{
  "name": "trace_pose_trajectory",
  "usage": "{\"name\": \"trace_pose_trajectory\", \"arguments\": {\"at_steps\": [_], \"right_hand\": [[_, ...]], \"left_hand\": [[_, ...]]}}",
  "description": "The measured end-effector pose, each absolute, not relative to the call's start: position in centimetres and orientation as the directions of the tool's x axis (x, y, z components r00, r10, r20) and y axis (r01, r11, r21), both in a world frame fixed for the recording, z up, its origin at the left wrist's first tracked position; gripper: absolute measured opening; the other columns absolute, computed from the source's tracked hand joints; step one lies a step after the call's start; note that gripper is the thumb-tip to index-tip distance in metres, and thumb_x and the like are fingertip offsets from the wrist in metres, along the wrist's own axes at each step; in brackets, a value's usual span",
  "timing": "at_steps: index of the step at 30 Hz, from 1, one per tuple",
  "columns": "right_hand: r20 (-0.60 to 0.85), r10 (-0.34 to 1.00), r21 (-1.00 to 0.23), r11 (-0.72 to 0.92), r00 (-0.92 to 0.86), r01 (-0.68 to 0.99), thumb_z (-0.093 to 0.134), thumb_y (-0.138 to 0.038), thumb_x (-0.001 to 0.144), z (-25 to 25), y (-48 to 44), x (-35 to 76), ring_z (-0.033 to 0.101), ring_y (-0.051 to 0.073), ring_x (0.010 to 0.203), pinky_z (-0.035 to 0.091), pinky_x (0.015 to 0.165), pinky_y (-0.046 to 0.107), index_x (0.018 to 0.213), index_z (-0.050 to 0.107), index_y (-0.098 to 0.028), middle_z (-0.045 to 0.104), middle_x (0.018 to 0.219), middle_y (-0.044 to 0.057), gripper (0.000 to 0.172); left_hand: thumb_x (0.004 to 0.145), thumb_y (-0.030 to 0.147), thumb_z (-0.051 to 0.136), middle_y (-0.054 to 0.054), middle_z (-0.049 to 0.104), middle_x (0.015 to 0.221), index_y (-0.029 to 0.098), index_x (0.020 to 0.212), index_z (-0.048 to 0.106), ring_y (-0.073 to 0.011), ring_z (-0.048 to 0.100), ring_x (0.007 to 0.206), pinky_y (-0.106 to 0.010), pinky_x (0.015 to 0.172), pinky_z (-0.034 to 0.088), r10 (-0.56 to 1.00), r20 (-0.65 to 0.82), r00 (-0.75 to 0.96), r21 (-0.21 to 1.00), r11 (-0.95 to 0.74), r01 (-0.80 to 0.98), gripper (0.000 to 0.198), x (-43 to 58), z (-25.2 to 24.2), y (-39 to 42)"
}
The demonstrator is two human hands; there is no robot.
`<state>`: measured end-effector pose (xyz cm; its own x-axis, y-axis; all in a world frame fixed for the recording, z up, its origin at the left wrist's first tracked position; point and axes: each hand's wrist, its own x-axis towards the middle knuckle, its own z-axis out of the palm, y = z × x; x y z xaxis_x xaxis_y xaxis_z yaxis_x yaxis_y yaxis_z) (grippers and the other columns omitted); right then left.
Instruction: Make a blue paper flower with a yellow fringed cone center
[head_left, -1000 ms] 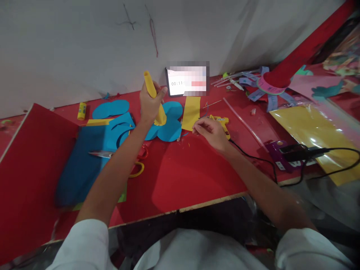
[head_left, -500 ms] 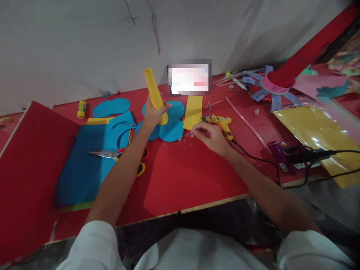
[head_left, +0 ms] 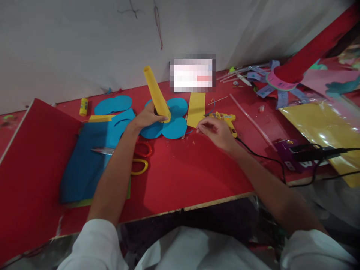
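My left hand (head_left: 146,117) is closed round the lower end of a yellow paper tube (head_left: 154,88). The tube stands tilted, its base on a blue paper flower shape (head_left: 174,127) with rounded petals; the hand hides part of the petals. My right hand (head_left: 215,131) hovers beside the flower, fingers curled in a pinch; what they hold, if anything, cannot be made out. Just behind that hand lies a yellow glue gun (head_left: 229,120) with a black cord. A yellow paper strip (head_left: 196,108) lies between the flower and the glue gun.
Scissors (head_left: 143,149) with red and yellow handles lie partly under my left forearm, on blue sheets (head_left: 84,165). A glue stick (head_left: 83,107), cut blue paper (head_left: 114,104) and a blurred screen (head_left: 192,75) are farther back. At right are a clear stick (head_left: 250,117) and a purple box (head_left: 292,159).
My left hand has shifted lower on the tube, with the thumb now at its base. My right hand stays curled by the glue gun. The view has shifted slightly.
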<state>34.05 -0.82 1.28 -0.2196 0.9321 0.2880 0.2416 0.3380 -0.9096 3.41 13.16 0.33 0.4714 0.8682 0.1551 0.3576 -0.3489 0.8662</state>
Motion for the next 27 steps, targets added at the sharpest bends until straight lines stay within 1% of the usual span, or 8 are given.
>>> {"name": "trace_pose_trajectory", "arguments": {"at_steps": [5,8,11,15,19,22,25,27], "right_hand": [[0.294,0.930,-0.898,0.347,-0.218,0.270,0.064,-0.042,0.103,1.1,-0.7,34.0,0.071,0.020,0.083,0.058,0.080,0.036,0.092,0.071,-0.024,0.075,0.087,0.004,0.022],[0.292,0.931,-0.895,0.347,-0.219,0.279,0.064,-0.044,0.104,1.1,-0.8,34.1,0.071,0.020,0.084,0.058,0.081,0.036,0.092,0.071,-0.024,0.075,0.087,0.004,0.024],[0.292,0.930,-0.898,0.347,-0.226,0.271,0.064,-0.044,0.104,1.1,-0.8,34.1,0.071,0.020,0.083,0.059,0.080,0.036,0.092,0.070,-0.024,0.075,0.088,0.004,0.024],[0.304,0.925,-0.894,0.360,-0.230,0.266,0.064,-0.045,0.104,1.2,-0.9,34.0,0.071,0.020,0.083,0.058,0.079,0.036,0.092,0.071,-0.025,0.076,0.087,0.004,0.025],[0.297,0.928,-0.898,0.351,-0.224,0.267,0.064,-0.052,0.105,1.4,-1.0,34.0,0.072,0.020,0.083,0.058,0.079,0.036,0.092,0.071,-0.025,0.077,0.088,0.004,0.031],[0.272,0.933,-0.911,0.328,-0.233,0.248,0.061,-0.061,0.105,1.5,-1.0,34.0,0.072,0.021,0.083,0.058,0.079,0.036,0.091,0.071,-0.025,0.077,0.087,0.005,0.040],[0.246,0.938,-0.917,0.307,-0.245,0.254,0.058,-0.067,0.105,1.4,-1.1,34.0,0.072,0.021,0.082,0.057,0.078,0.036,0.089,0.071,-0.025,0.076,0.085,0.005,0.047],[0.243,0.937,-0.912,0.309,-0.253,0.268,0.056,-0.068,0.106,1.3,-1.2,33.9,0.071,0.021,0.081,0.056,0.078,0.036,0.089,0.071,-0.025,0.076,0.084,0.004,0.049]], "left_hand": [[0.072,0.039,0.089,-0.013,0.075,0.124,0.020,0.127,0.063,-0.0332,0.075,0.114,-0.054,0.096,0.067,0.868,0.127,0.481,0.884,-0.319,0.342,0.063,3.3,0.1,13.4],[0.073,0.039,0.089,-0.013,0.075,0.125,0.021,0.134,0.061,-0.0332,0.075,0.114,-0.053,0.096,0.067,0.868,0.129,0.479,0.887,-0.317,0.335,0.070,3.2,0.2,13.3],[0.073,0.038,0.090,-0.013,0.072,0.137,0.025,0.145,0.057,-0.0325,0.073,0.119,-0.051,0.095,0.067,0.850,0.126,0.511,0.893,-0.321,0.314,0.081,3.2,0.5,13.0],[0.073,0.043,0.092,-0.013,0.068,0.148,0.027,0.146,0.059,-0.0334,0.068,0.129,-0.052,0.102,0.065,0.858,0.153,0.490,0.890,-0.335,0.308,0.081,3.5,1.5,12.4],[0.076,0.061,0.091,-0.008,0.064,0.154,0.034,0.148,0.059,-0.0337,0.059,0.145,-0.053,0.116,0.058,0.863,0.283,0.419,0.902,-0.388,0.189,0.083,3.3,3.2,12.8],[0.082,0.074,0.083,-0.002,0.069,0.148,0.043,0.144,0.061,-0.0308,0.061,0.144,-0.053,0.124,0.051,0.821,0.455,0.344,0.871,-0.491,0.019,0.073,2.9,4.8,13.2],[0.092,0.069,0.077,0.002,0.073,0.140,0.047,0.141,0.063,-0.0277,0.067,0.137,-0.051,0.122,0.051,0.788,0.552,0.274,0.831,-0.545,-0.107,0.055,2.8,5.8,13.4],[0.095,0.061,0.078,0.001,0.075,0.134,0.045,0.140,0.063,-0.0261,0.071,0.129,-0.049,0.115,0.054,0.778,0.577,0.249,0.815,-0.569,-0.111,0.050,3.2,5.8,13.5]]}}
